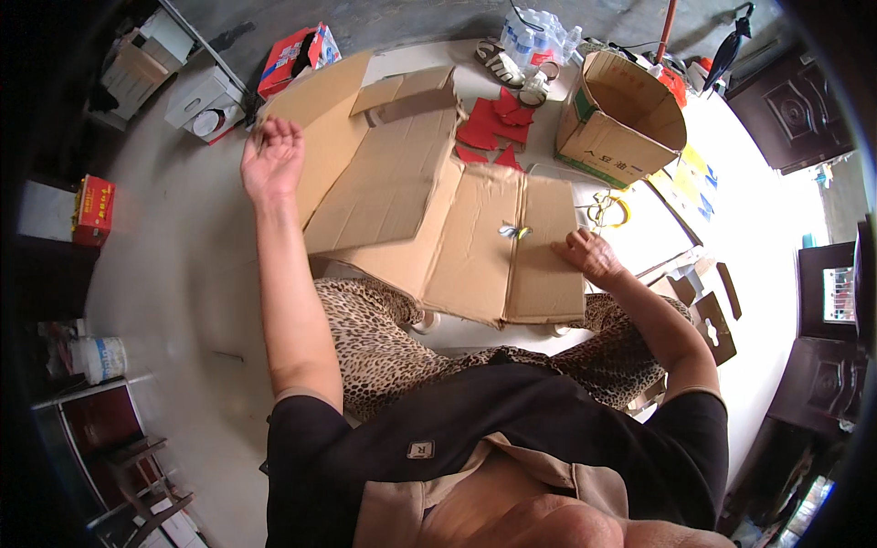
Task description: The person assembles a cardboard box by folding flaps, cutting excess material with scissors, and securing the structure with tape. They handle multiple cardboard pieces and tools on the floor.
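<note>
An unfolded brown corrugated cardboard box [384, 185] spreads in front of me, its near panels above my knees. At its far-left flap is my left hand [272, 161], palm turned up and fingers curled beside the flap's outer edge; whether it grips the flap is unclear. My right hand [593, 259] bends over the right edge of the creased near panel [473, 240], fingers on top and thumb hidden. On this panel, by a fold, shows a small grey-and-yellow object [515, 232] that I cannot identify.
An open carton [620, 120] stands far right, near torn red cardboard pieces [495, 127] and a yellow tape roll [620, 211]. Sandals [507, 65] and wrapped water bottles [531, 38] are behind. A red-and-blue box [294, 58] sits far left; brown cardboard scraps [714, 329] lie right.
</note>
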The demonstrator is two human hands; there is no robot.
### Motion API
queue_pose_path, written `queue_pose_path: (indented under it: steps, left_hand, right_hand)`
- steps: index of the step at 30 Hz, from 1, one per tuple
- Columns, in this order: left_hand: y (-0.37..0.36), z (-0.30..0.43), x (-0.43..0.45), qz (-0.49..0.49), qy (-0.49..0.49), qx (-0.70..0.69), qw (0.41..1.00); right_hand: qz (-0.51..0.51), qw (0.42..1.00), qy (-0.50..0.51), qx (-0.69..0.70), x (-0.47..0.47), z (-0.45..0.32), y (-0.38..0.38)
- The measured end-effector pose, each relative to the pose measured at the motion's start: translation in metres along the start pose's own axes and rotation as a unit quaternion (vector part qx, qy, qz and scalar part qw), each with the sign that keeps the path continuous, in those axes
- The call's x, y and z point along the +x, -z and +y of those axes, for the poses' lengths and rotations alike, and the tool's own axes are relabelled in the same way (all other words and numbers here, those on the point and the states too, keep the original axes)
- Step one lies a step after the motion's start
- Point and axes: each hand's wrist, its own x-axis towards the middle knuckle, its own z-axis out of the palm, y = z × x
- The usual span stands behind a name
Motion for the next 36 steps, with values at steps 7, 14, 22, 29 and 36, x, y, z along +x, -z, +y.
queue_pose_path:
  steps: [7,14,22,29,36]
  left_hand:
    - [-0.042,-0.047,-0.028,-0.059,0.074,0.016,0.995]
    - [-0.065,-0.086,-0.042,-0.113,0.103,0.023,0.988]
    - [-0.053,-0.096,-0.046,-0.092,0.123,0.052,0.987]
    - [-0.053,-0.112,-0.068,-0.083,0.144,0.078,0.983]
    - [-0.064,-0.118,-0.084,-0.108,0.152,0.076,0.979]
  right_hand:
    - [0.014,1.000,0.018,0.015,0.010,-0.019,-0.026]
    - [-0.040,0.997,-0.054,-0.026,0.023,-0.035,-0.081]
    - [-0.085,0.988,-0.102,0.083,0.034,-0.098,-0.117]
    - [-0.295,0.935,-0.131,0.148,0.045,-0.093,-0.141]
    - [-0.273,0.891,-0.200,0.303,0.102,-0.083,-0.118]
